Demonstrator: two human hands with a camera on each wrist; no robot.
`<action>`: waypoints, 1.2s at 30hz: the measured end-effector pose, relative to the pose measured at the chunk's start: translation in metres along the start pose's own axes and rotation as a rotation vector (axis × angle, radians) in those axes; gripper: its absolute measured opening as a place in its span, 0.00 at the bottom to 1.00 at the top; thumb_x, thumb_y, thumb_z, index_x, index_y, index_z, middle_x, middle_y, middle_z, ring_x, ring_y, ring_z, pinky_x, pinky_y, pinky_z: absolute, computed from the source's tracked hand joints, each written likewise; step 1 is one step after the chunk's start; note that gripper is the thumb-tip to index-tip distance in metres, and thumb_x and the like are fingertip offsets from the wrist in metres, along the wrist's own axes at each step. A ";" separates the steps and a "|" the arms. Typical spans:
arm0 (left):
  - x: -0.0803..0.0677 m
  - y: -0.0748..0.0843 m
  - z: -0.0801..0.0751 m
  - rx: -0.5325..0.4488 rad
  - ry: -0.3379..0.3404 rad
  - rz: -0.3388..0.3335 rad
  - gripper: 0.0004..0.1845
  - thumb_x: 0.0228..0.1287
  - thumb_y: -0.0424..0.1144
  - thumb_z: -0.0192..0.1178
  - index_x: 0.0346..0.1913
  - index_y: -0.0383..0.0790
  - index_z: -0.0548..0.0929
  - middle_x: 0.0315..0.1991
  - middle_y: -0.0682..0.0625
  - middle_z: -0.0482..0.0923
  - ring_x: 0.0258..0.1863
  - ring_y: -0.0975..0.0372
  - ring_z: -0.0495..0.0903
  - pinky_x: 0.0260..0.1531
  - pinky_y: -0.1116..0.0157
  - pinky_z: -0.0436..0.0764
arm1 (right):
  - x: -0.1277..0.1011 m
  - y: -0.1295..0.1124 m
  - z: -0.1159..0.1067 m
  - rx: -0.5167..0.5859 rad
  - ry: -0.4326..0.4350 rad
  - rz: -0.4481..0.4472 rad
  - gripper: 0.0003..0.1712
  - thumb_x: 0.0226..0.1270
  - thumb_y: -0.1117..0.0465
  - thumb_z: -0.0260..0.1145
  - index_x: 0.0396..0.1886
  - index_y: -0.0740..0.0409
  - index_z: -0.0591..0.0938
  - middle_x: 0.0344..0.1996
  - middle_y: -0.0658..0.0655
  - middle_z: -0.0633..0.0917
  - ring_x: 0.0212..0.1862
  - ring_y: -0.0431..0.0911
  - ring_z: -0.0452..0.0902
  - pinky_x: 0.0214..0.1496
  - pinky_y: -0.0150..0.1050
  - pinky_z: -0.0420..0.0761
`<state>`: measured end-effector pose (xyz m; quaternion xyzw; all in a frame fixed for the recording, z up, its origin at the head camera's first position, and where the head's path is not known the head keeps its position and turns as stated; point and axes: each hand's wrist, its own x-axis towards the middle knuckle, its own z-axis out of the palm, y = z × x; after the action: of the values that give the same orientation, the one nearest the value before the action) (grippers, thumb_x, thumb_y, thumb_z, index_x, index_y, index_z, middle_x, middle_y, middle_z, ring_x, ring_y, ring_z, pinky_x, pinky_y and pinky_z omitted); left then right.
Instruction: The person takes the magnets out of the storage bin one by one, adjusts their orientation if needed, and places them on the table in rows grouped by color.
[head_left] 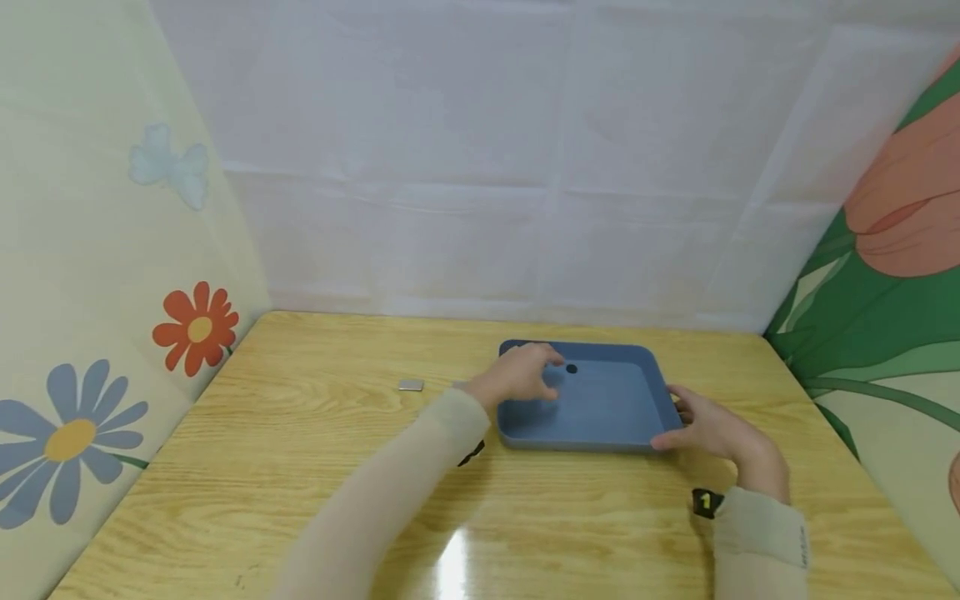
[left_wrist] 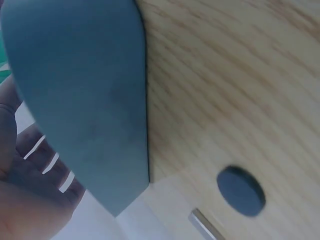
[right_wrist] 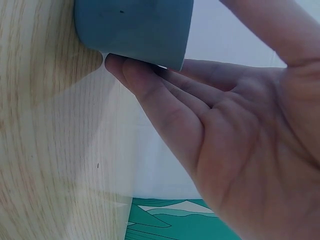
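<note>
A shallow blue tray point(head_left: 600, 408) with rounded corners lies on the wooden table, and a small dark disc point(head_left: 572, 368) sits inside it near the back. My left hand point(head_left: 521, 372) hovers over the tray's left part, thumb and fingers apart with nothing between them. In the left wrist view its fingers show past the tray's outer wall point(left_wrist: 85, 100). At the right end, my right hand point(head_left: 708, 425) grips the tray by its front right corner, thumb at the front and fingers along the side. The right wrist view shows those fingers point(right_wrist: 150, 85) against the tray's wall point(right_wrist: 135, 30).
A small silver rectangular piece point(head_left: 410, 385) lies on the table left of the tray; a similar piece point(head_left: 458, 385) is mostly covered by my left arm. Another dark disc point(left_wrist: 241, 191) lies on the table outside the tray. A white cloth point(head_left: 480, 167) hangs behind the table.
</note>
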<state>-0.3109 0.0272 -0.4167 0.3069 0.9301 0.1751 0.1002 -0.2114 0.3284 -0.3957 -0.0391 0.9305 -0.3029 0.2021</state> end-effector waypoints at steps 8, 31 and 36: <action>0.012 0.005 0.013 0.026 -0.018 -0.012 0.31 0.70 0.48 0.67 0.74 0.51 0.74 0.77 0.50 0.68 0.76 0.54 0.69 0.74 0.53 0.72 | -0.001 0.001 0.001 0.017 -0.005 0.000 0.67 0.62 0.43 0.77 0.82 0.70 0.45 0.72 0.83 0.62 0.72 0.76 0.62 0.67 0.68 0.73; 0.023 0.010 0.022 0.082 -0.050 -0.007 0.29 0.75 0.47 0.62 0.75 0.47 0.72 0.76 0.48 0.68 0.75 0.52 0.68 0.73 0.54 0.72 | 0.001 -0.002 0.005 0.036 -0.001 -0.008 0.67 0.62 0.44 0.77 0.82 0.70 0.46 0.73 0.83 0.62 0.73 0.76 0.61 0.68 0.67 0.72; 0.024 0.010 0.022 0.064 -0.023 0.061 0.18 0.75 0.42 0.62 0.64 0.44 0.83 0.64 0.47 0.79 0.67 0.54 0.75 0.69 0.57 0.76 | 0.000 -0.001 0.004 0.036 0.007 -0.007 0.67 0.62 0.44 0.77 0.82 0.70 0.46 0.73 0.82 0.62 0.73 0.75 0.61 0.69 0.67 0.72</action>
<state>-0.3184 0.0553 -0.4347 0.3402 0.9242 0.1446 0.0958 -0.2104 0.3254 -0.3977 -0.0374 0.9255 -0.3205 0.1985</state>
